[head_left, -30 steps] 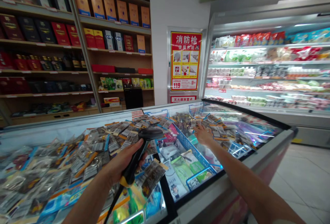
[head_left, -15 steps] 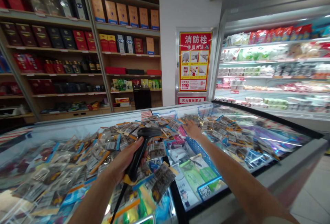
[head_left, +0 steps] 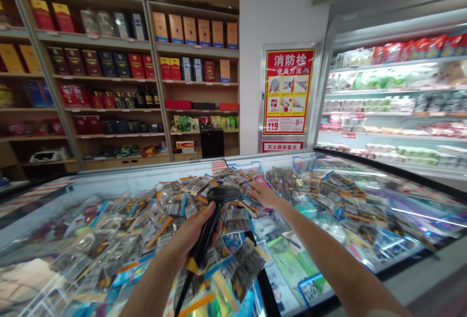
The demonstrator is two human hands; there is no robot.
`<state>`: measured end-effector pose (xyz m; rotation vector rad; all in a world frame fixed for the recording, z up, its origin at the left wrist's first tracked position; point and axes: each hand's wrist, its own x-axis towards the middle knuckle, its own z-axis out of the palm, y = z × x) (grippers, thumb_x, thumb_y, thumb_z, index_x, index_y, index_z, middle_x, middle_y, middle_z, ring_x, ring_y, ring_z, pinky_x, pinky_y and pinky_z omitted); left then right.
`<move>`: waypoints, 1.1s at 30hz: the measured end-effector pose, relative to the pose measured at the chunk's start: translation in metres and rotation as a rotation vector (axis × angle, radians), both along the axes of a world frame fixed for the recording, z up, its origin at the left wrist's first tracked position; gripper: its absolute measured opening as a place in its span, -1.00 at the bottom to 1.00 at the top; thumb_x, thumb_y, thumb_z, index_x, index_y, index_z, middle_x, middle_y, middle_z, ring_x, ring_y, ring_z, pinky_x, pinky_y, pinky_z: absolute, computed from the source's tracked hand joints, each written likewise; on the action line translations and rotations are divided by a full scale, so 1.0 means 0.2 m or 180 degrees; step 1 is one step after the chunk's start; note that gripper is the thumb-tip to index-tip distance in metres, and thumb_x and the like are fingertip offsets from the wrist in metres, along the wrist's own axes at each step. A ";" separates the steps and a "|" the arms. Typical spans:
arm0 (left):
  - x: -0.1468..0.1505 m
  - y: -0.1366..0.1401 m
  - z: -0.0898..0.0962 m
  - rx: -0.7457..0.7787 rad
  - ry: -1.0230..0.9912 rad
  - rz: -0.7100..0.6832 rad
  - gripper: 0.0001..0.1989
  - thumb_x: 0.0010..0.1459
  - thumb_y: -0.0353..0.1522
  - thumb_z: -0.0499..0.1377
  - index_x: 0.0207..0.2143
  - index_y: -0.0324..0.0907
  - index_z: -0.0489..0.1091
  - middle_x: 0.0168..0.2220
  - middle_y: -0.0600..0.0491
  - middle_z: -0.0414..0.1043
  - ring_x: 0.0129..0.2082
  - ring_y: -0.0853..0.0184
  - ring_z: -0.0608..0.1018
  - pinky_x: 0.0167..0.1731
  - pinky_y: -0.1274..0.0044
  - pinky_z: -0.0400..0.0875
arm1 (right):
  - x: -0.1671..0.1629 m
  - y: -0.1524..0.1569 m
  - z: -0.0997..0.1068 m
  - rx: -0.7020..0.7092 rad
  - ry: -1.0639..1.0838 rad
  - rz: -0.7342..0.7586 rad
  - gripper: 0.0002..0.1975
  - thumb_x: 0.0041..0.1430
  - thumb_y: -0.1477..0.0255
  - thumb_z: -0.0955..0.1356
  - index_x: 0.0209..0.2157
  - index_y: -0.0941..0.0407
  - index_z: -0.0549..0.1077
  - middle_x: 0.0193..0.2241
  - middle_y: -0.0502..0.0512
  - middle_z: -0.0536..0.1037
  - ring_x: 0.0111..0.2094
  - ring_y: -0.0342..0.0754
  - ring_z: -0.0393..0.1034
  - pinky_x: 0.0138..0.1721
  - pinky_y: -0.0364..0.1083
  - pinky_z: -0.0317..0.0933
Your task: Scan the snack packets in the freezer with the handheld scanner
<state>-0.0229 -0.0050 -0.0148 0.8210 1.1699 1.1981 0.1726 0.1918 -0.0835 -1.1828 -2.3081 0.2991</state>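
My left hand (head_left: 191, 234) is wrapped round the handle of a black and yellow barcode scanner (head_left: 204, 239). The scanner's head points right, and a black cable hangs from its lower end. Stretched forward, my right hand (head_left: 263, 194) has its fingers reaching over small clear packets (head_left: 239, 178) at the far side of the chest freezer; nothing shows as held in it. A packet with dark contents (head_left: 243, 267) lies tilted just right of the scanner's handle. More of these packets, with orange and blue edges, are heaped left of the scanner (head_left: 124, 229).
Green and white bags (head_left: 288, 258) lie inside the freezer below the right forearm. Its dark rim (head_left: 397, 173) runs along the right. Behind stand shelves of boxed goods (head_left: 189, 29), a red fire-hydrant sign (head_left: 290, 93) and a lit refrigerated display (head_left: 394, 107).
The view has swung left, so the scene sits further right. My right hand has moved left, off the packets near the middle divider and closer to the scanner. The left hand keeps its hold.
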 end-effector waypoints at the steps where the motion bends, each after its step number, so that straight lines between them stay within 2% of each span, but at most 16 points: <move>1: 0.00 0.00 0.00 0.0018 0.0027 -0.0022 -0.67 -0.02 -0.12 0.12 -0.53 -0.24 0.31 -0.64 0.07 0.37 -0.71 0.50 0.38 -0.72 0.68 0.28 | 0.02 -0.04 0.00 -0.0090 0.0146 0.0116 -0.61 0.10 0.23 0.19 -0.03 -0.01 0.30 -0.03 0.03 0.37 -0.03 -0.07 0.25 -0.03 -0.07 0.11; 3: 0.00 0.00 0.00 0.0043 0.0107 -0.0124 -0.67 -0.01 -0.13 0.11 -0.53 -0.25 0.31 -0.63 0.06 0.37 -0.71 0.50 0.38 -0.71 0.68 0.28 | 0.06 -0.10 -0.01 -0.0240 0.0543 0.0086 -0.50 0.03 0.18 0.25 0.02 0.02 0.26 0.00 0.07 0.34 -0.02 -0.02 0.24 -0.01 -0.03 0.10; 6: 0.01 0.00 0.00 0.0066 0.0208 -0.0250 -0.67 0.01 -0.14 0.09 -0.50 -0.26 0.32 -0.63 0.06 0.38 -0.70 0.49 0.39 -0.71 0.67 0.29 | 0.12 -0.18 -0.03 -0.0301 0.1044 -0.0580 -0.35 -0.17 0.10 0.36 0.00 0.04 0.28 -0.05 0.14 0.38 -0.04 0.09 0.25 -0.03 0.04 0.09; 10: 0.02 0.00 -0.01 0.0085 0.0229 -0.0313 -0.68 0.02 -0.13 0.09 -0.49 -0.25 0.30 -0.62 0.06 0.38 -0.70 0.49 0.39 -0.71 0.67 0.28 | 0.15 -0.27 -0.03 -0.0512 0.1020 -0.1677 -0.51 -0.35 -0.01 0.39 -0.40 0.05 0.48 -0.35 0.18 0.50 -0.11 0.20 0.28 -0.10 0.12 0.09; 13: 0.03 0.00 -0.01 0.0087 0.0246 -0.0432 -0.67 0.02 -0.13 0.08 -0.51 -0.25 0.30 -0.63 0.06 0.37 -0.71 0.50 0.38 -0.71 0.67 0.26 | 0.15 -0.30 -0.02 -0.0483 0.0651 -0.2029 -0.54 -0.40 -0.02 0.39 -0.58 0.10 0.44 -0.41 0.21 0.50 -0.13 0.20 0.29 -0.18 0.06 0.13; 16: 0.04 0.01 -0.02 0.0122 0.0257 -0.0501 -0.65 0.01 -0.12 0.09 -0.53 -0.26 0.30 -0.64 0.07 0.36 -0.72 0.51 0.37 -0.72 0.68 0.25 | 0.17 -0.30 -0.03 -0.0692 0.0502 -0.1943 -0.62 -0.31 0.07 0.39 -0.60 0.13 0.41 -0.46 0.17 0.50 -0.26 0.10 0.36 -0.31 -0.05 0.17; 18: 0.04 0.01 -0.03 0.0112 0.0246 -0.0529 -0.64 -0.01 -0.11 0.09 -0.54 -0.26 0.30 -0.64 0.07 0.36 -0.72 0.51 0.37 -0.74 0.68 0.24 | 0.20 -0.29 -0.04 -0.0752 0.0824 -0.1841 -0.72 -0.23 0.20 0.38 -0.54 0.13 0.40 -0.50 0.10 0.49 -0.36 0.00 0.38 -0.39 -0.12 0.16; 22: 0.04 0.02 -0.04 0.0096 0.0208 -0.0581 -0.65 -0.02 -0.11 0.10 -0.53 -0.26 0.30 -0.63 0.07 0.37 -0.72 0.51 0.37 -0.74 0.68 0.24 | 0.25 -0.26 -0.07 -0.0898 0.2091 -0.1760 -0.84 -0.24 0.40 0.35 -0.51 0.13 0.36 -0.58 -0.02 0.46 -0.48 -0.10 0.35 -0.47 -0.17 0.14; 26: 0.04 0.02 -0.05 0.0107 0.0185 -0.0613 -0.65 -0.02 -0.11 0.11 -0.53 -0.26 0.31 -0.63 0.07 0.37 -0.71 0.50 0.38 -0.72 0.67 0.26 | 0.27 -0.25 -0.08 -0.1258 0.3580 -0.1081 -0.80 -0.29 0.52 0.32 -0.47 0.10 0.40 -0.56 -0.09 0.49 -0.44 -0.13 0.37 -0.37 -0.18 0.20; 29: 0.06 0.01 -0.04 0.0111 0.0162 -0.0607 -0.66 -0.02 -0.13 0.11 -0.54 -0.26 0.30 -0.64 0.07 0.36 -0.71 0.49 0.38 -0.70 0.66 0.28 | 0.27 -0.26 -0.05 -0.1608 0.4157 -0.0671 -0.77 -0.30 0.55 0.30 -0.47 0.07 0.41 -0.53 -0.11 0.52 -0.44 -0.14 0.38 -0.37 -0.19 0.24; 31: 0.06 0.01 -0.04 0.0108 0.0157 -0.0621 -0.66 -0.02 -0.13 0.12 -0.54 -0.26 0.30 -0.64 0.08 0.36 -0.71 0.49 0.37 -0.69 0.65 0.28 | 0.28 -0.27 -0.03 -0.1832 0.4352 -0.0713 -0.80 -0.28 0.51 0.32 -0.47 0.06 0.39 -0.54 -0.10 0.51 -0.48 -0.14 0.38 -0.43 -0.18 0.25; 33: 0.06 0.01 -0.04 0.0104 0.0160 -0.0641 -0.65 -0.02 -0.13 0.12 -0.54 -0.26 0.31 -0.64 0.08 0.36 -0.71 0.49 0.37 -0.69 0.65 0.29 | 0.28 -0.28 -0.01 -0.1995 0.4414 -0.0947 -0.82 -0.24 0.43 0.35 -0.46 0.07 0.37 -0.57 -0.08 0.50 -0.53 -0.14 0.38 -0.51 -0.17 0.24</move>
